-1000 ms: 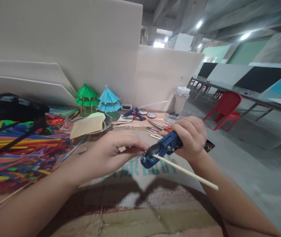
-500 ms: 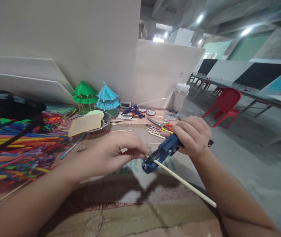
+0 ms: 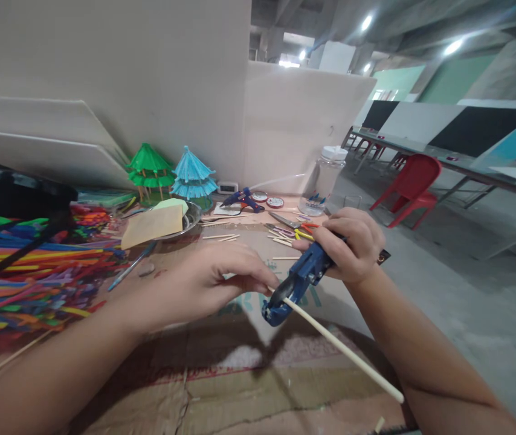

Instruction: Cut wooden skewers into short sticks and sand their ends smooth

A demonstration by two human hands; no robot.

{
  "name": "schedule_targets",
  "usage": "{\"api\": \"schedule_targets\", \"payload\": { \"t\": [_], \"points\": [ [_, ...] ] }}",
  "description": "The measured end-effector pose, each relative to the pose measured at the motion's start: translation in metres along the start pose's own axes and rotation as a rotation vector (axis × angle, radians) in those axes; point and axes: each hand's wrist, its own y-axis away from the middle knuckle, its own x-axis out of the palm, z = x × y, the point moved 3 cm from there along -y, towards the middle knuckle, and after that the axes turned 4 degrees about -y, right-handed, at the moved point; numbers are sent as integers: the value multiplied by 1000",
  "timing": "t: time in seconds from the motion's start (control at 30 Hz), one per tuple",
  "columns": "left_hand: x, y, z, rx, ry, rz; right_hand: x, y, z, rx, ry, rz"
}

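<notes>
My right hand (image 3: 353, 241) is wrapped round the handles of a blue cutter (image 3: 306, 272), its jaws angled down to the left. Between those jaws lies a thin wooden stick (image 3: 344, 347), its long end slanting down to the right toward my right forearm. My left hand (image 3: 235, 275) pinches the stick's other end between thumb and fingertips, close beside the jaws. Cardboard (image 3: 231, 393) with green print lies below both hands. Short cut sticks (image 3: 222, 236) rest behind my left hand, and more lie near the scissors (image 3: 285, 220).
Colourful pipe cleaners (image 3: 22, 272) are heaped at left. At the back stand green (image 3: 149, 166) and blue (image 3: 193, 172) paper-roofed models, a metal bowl (image 3: 194, 219), a glue gun (image 3: 242, 198) and a clear bottle (image 3: 324, 181). A red chair (image 3: 414, 187) stands on the floor at right.
The view has shifted slightly. The stick's long end sits a little lower and further right; a small stick piece now shows at the bottom right. Both hands keep their holds.
</notes>
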Motion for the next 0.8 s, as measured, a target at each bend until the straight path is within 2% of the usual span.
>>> {"api": "schedule_targets", "payload": {
  "t": [0.23,0.6,0.7,0.8],
  "points": [
    [0,0,-2,39,-6,-2,-1,-2,1,-47,20,-34],
    [-2,-1,-5,76,-5,-18,-2,-3,2,-36,14,-46],
    [-2,-1,-5,57,-7,-24,-2,-3,1,-23,-15,-30],
    [-1,-1,-4,16,2,-26,-1,-2,1,31,-57,36]
  ]
}}
